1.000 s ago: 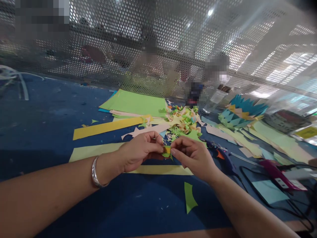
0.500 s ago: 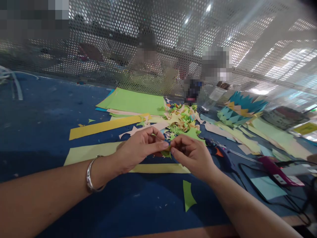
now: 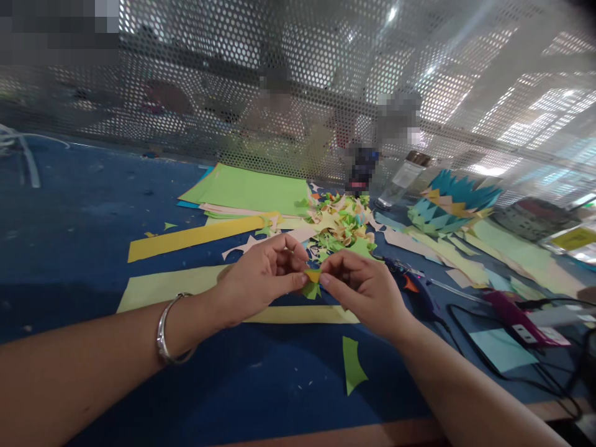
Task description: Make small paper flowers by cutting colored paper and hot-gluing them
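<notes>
Between my two hands is a small yellow paper piece [image 3: 313,275]. My left hand [image 3: 265,273] pinches its left end between thumb and fingers, and my right hand [image 3: 361,282] pinches the right end. A green paper scrap [image 3: 311,290] shows just below the yellow piece; whether it is joined to it I cannot tell. Under my hands lie a pale yellow-green sheet [image 3: 162,288] and a narrow yellowish strip [image 3: 298,315]. Nearer to me rests a curved green offcut [image 3: 352,366].
Paper scraps [image 3: 342,226] are heaped beyond my hands, beside stacked green sheets [image 3: 261,189] and a yellow strip [image 3: 200,238]. Rightward lie a blue glue gun [image 3: 421,292], a magenta power strip [image 3: 524,323] with cables, a glass bottle [image 3: 403,180] and a zigzag paper crown [image 3: 451,205].
My left thumb has drawn back a little leftward, and more of the yellow paper piece shows between my fingertips. The view has shifted slightly.
</notes>
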Demonstrator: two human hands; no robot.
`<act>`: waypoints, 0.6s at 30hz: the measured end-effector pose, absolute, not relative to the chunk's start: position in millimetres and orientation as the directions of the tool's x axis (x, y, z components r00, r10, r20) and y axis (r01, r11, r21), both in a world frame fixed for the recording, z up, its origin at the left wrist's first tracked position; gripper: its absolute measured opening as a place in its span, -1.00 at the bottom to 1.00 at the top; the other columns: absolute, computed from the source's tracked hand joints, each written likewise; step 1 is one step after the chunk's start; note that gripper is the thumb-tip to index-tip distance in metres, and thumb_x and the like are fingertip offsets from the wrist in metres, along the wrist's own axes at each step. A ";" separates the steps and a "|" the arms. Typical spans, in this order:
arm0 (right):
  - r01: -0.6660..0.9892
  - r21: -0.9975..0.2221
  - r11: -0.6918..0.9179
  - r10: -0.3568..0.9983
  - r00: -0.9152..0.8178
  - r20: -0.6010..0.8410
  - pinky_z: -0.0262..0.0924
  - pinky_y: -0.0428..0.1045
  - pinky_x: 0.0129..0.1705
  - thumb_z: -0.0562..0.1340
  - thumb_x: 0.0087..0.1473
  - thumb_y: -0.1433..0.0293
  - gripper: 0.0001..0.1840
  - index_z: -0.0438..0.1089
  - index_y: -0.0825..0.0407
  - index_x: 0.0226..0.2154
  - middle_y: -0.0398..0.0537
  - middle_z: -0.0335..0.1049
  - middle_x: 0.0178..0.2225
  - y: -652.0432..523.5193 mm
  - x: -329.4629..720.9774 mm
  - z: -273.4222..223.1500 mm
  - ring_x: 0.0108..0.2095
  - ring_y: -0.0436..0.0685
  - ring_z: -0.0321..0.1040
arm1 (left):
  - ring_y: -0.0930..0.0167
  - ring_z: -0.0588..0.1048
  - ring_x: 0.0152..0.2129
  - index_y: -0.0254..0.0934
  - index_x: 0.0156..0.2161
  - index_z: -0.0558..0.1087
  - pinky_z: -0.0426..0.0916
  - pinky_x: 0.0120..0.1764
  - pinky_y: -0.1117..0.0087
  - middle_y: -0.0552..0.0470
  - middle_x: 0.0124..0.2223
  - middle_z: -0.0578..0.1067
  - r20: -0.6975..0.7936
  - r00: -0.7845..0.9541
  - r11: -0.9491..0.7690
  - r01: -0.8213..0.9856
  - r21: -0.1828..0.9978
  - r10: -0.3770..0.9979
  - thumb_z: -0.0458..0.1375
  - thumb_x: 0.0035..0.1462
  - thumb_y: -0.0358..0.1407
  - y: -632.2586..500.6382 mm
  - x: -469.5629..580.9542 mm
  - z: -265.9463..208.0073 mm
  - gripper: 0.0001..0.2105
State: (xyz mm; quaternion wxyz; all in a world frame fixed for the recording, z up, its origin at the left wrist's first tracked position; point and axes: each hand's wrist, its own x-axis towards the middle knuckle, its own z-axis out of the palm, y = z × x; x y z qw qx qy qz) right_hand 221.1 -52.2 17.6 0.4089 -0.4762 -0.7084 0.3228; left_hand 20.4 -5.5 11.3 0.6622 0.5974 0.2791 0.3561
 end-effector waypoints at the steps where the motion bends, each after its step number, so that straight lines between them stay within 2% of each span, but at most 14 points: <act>1: 0.398 -0.855 0.332 0.940 -0.221 0.261 0.05 -0.15 -0.63 0.27 0.17 0.32 -0.88 0.39 0.03 -0.34 -0.23 0.28 -0.54 -52.3 221.2 17.8 -0.64 -0.13 0.14 | 0.53 0.43 -0.43 -0.26 -0.25 0.33 0.34 -0.30 0.46 0.13 -0.36 0.45 0.045 0.585 0.042 -0.134 0.990 0.810 0.30 0.09 -0.43 -5.5 20.7 11.8 -0.79; 12: 0.360 -0.889 0.284 0.950 -0.229 0.210 0.03 -0.15 -0.62 0.28 0.15 0.34 -0.88 0.42 0.05 -0.35 -0.24 0.27 -0.55 -51.4 221.0 17.5 -0.64 -0.14 0.10 | 0.56 0.41 -0.46 -0.28 -0.31 0.34 0.27 -0.34 0.51 0.16 -0.43 0.44 -0.131 0.628 0.291 -0.157 0.944 0.767 0.29 0.05 -0.49 -5.1 19.8 11.3 -0.80; 15: 0.364 -0.889 0.278 0.951 -0.232 0.203 0.03 -0.15 -0.61 0.28 0.14 0.34 -0.88 0.41 0.06 -0.36 -0.24 0.26 -0.55 -51.9 221.0 17.7 -0.62 -0.14 0.09 | 0.57 0.41 -0.45 -0.30 -0.33 0.36 0.27 -0.32 0.52 0.16 -0.43 0.44 -0.136 0.649 0.294 -0.141 0.945 0.748 0.29 0.05 -0.48 -3.9 19.2 10.1 -0.83; 18: 0.378 -0.883 0.279 0.951 -0.236 0.200 0.02 -0.16 -0.60 0.27 0.13 0.37 -0.90 0.40 0.07 -0.38 -0.24 0.25 -0.56 -51.6 220.9 18.2 -0.61 -0.13 0.08 | 0.58 0.40 -0.44 -0.32 -0.35 0.39 0.26 -0.29 0.52 0.16 -0.42 0.43 -0.098 0.645 0.220 -0.111 0.969 0.758 0.27 0.06 -0.49 -4.1 20.2 11.2 -0.87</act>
